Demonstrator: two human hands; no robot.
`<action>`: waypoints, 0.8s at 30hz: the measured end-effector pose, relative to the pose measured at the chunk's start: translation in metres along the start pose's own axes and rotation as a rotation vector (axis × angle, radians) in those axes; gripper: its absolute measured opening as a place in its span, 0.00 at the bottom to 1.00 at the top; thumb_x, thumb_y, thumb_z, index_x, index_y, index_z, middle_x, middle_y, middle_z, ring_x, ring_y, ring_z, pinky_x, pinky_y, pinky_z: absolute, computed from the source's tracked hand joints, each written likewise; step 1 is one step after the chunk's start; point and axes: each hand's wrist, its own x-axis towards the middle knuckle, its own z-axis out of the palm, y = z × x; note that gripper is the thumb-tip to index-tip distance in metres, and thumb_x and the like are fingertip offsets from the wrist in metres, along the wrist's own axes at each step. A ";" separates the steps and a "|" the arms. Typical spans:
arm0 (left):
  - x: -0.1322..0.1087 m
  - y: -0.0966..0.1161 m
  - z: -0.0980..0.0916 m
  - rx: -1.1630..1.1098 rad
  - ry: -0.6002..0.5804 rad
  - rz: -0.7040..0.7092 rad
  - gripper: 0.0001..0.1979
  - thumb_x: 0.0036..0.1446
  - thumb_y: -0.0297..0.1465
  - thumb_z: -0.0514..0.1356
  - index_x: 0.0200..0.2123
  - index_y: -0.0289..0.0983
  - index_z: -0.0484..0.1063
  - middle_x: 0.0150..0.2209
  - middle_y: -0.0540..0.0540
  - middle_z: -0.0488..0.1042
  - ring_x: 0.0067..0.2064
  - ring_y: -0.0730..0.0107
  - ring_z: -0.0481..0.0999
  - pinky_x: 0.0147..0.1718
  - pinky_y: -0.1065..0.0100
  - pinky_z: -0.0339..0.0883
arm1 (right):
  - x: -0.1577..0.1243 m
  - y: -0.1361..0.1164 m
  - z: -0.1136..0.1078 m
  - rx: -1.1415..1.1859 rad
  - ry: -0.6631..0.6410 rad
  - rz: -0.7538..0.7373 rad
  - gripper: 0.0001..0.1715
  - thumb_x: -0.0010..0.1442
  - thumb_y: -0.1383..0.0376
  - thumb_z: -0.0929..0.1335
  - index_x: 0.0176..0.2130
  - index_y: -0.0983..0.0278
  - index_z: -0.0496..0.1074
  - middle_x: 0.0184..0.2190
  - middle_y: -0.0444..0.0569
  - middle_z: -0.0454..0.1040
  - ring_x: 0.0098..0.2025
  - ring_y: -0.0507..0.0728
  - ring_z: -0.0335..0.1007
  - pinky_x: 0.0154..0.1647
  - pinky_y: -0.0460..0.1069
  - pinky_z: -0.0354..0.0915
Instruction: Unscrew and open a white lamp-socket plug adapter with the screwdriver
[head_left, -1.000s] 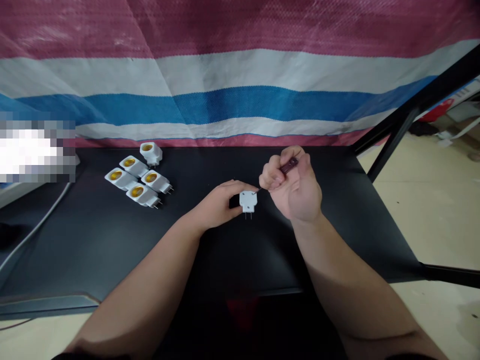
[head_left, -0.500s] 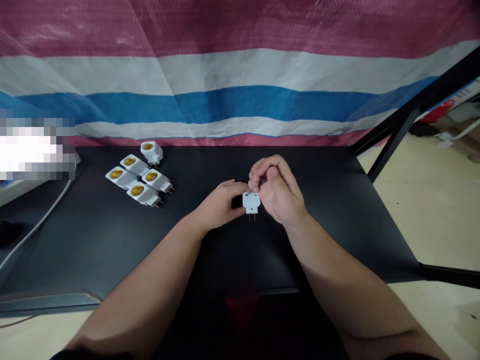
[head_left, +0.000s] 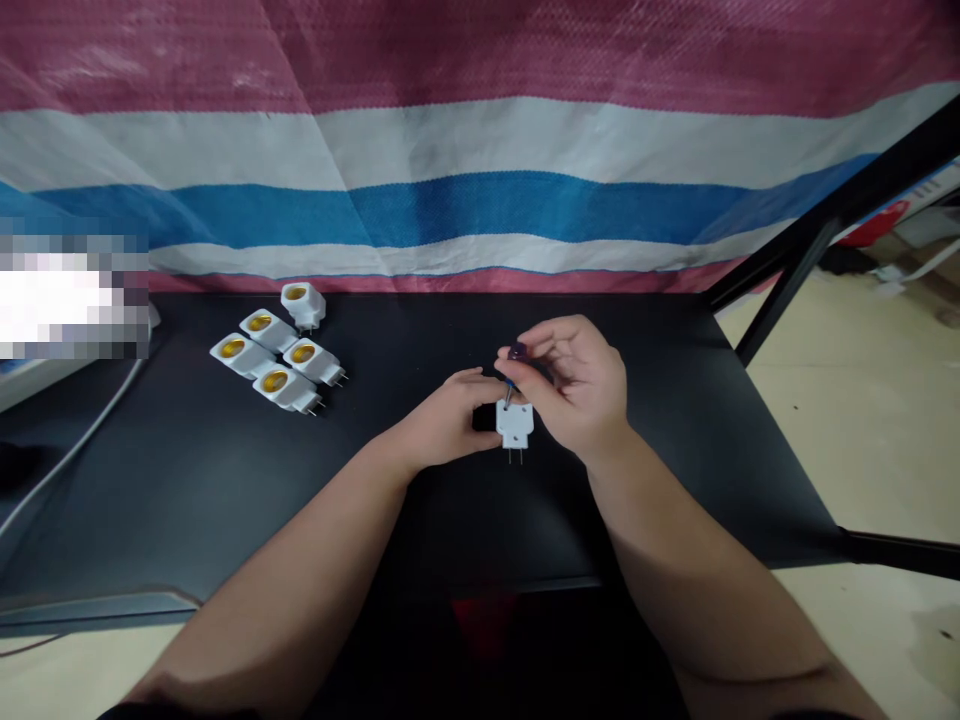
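On the black table (head_left: 600, 500), left hand (head_left: 442, 425) clamps adapter (head_left: 515, 427); right hand (head_left: 581, 395) at three o'clock pinches screwdriver (head_left: 513, 368) lightly, so I fear skidding.

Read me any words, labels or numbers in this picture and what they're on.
No text can be read.
The white adapter in the left hand, the screwdriver in the right hand and the five adapters on the table show no print.
Marks on the white package at far right are too blurred.

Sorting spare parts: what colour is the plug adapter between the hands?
The plug adapter is white; head view shows it.
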 end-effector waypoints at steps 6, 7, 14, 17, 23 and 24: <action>-0.002 -0.001 -0.001 -0.010 -0.005 -0.009 0.17 0.61 0.27 0.68 0.53 0.43 0.80 0.50 0.45 0.83 0.55 0.54 0.81 0.62 0.45 0.71 | 0.006 0.000 -0.001 0.532 -0.314 0.297 0.13 0.75 0.54 0.69 0.50 0.61 0.75 0.34 0.45 0.75 0.34 0.53 0.73 0.36 0.51 0.73; -0.002 -0.001 0.000 -0.001 -0.012 -0.023 0.15 0.61 0.27 0.68 0.52 0.43 0.80 0.50 0.46 0.83 0.56 0.54 0.80 0.64 0.43 0.70 | 0.006 0.002 0.002 0.619 -0.302 0.308 0.13 0.76 0.53 0.68 0.49 0.60 0.74 0.32 0.43 0.72 0.32 0.52 0.69 0.35 0.51 0.71; 0.000 0.000 -0.001 -0.019 0.000 0.019 0.16 0.61 0.26 0.69 0.52 0.42 0.80 0.51 0.45 0.82 0.54 0.56 0.80 0.61 0.48 0.72 | 0.005 0.012 0.003 0.588 -0.234 0.194 0.08 0.72 0.58 0.73 0.46 0.57 0.73 0.43 0.45 0.73 0.36 0.51 0.73 0.39 0.51 0.73; 0.000 0.000 -0.002 -0.003 -0.007 0.019 0.19 0.61 0.26 0.69 0.55 0.42 0.79 0.53 0.44 0.82 0.56 0.54 0.79 0.62 0.47 0.70 | 0.008 0.008 -0.006 0.457 -0.288 0.245 0.14 0.74 0.52 0.71 0.48 0.59 0.78 0.45 0.48 0.73 0.40 0.54 0.76 0.37 0.51 0.73; -0.003 -0.002 0.000 -0.023 -0.017 -0.028 0.13 0.62 0.26 0.68 0.50 0.42 0.79 0.50 0.46 0.83 0.56 0.54 0.81 0.65 0.41 0.69 | 0.005 0.006 0.004 0.617 -0.287 0.296 0.21 0.76 0.45 0.66 0.49 0.58 0.73 0.25 0.38 0.64 0.26 0.52 0.59 0.33 0.51 0.67; -0.003 -0.003 0.001 -0.021 -0.013 -0.026 0.13 0.61 0.26 0.68 0.49 0.42 0.79 0.48 0.46 0.83 0.55 0.54 0.81 0.65 0.41 0.69 | 0.004 0.006 0.006 0.636 -0.283 0.276 0.18 0.75 0.46 0.68 0.48 0.57 0.71 0.25 0.37 0.64 0.26 0.51 0.59 0.32 0.51 0.66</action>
